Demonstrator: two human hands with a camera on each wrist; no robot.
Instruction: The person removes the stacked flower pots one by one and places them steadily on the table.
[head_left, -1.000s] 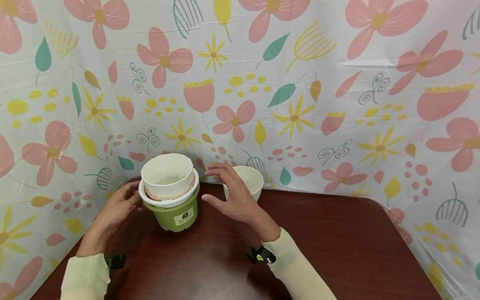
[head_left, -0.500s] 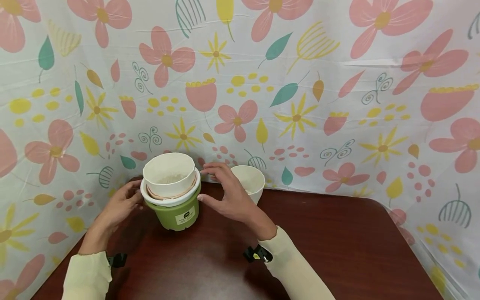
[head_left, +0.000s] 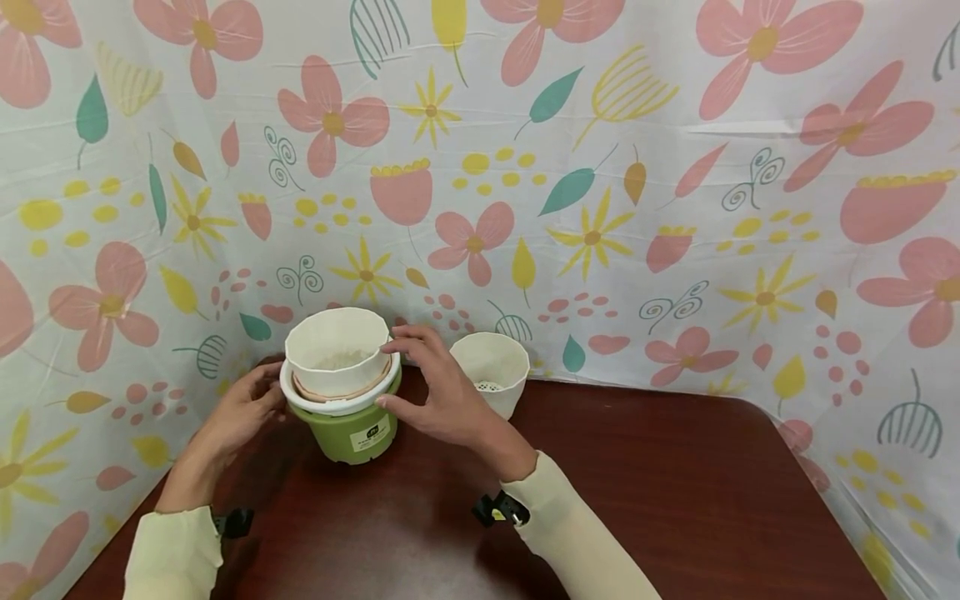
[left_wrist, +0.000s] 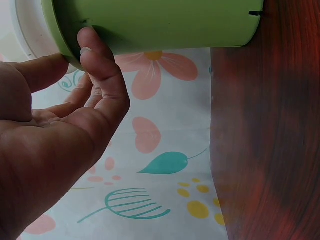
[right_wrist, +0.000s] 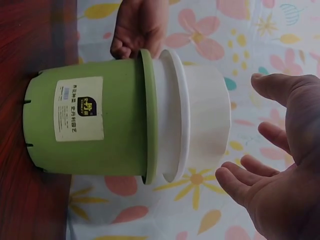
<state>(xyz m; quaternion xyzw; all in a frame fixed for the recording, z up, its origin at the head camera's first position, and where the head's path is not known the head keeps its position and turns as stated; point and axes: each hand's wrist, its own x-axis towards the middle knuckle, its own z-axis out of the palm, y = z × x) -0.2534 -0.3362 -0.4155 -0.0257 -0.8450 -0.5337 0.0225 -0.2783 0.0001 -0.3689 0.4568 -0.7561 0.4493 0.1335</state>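
A stack of pots stands at the left of the table: a green pot [head_left: 352, 435] with a label, a white-rimmed pot [head_left: 298, 398] in it, a thin orange-pink rim above that, and a cream pot [head_left: 337, 377] on top. My left hand [head_left: 238, 417] touches the stack's left side; in the left wrist view the thumb and curled fingers [left_wrist: 97, 60] meet the green pot's rim. Beside the stack's right side my right hand [head_left: 450, 400] is spread, fingers parted, near the cream pot. The right wrist view shows a gap between that hand [right_wrist: 280, 165] and the cream pot [right_wrist: 210, 115].
Another cream pot [head_left: 491, 367], with holes in its bottom, stands behind my right hand near the back edge of the dark red table [head_left: 637, 483]. A flower-patterned cloth [head_left: 570, 275] hangs along the table's back and left sides.
My right hand has moved left, closer to the stack's top pot, uncovering more of the separate cream pot. My left hand has stayed at the stack's left side.
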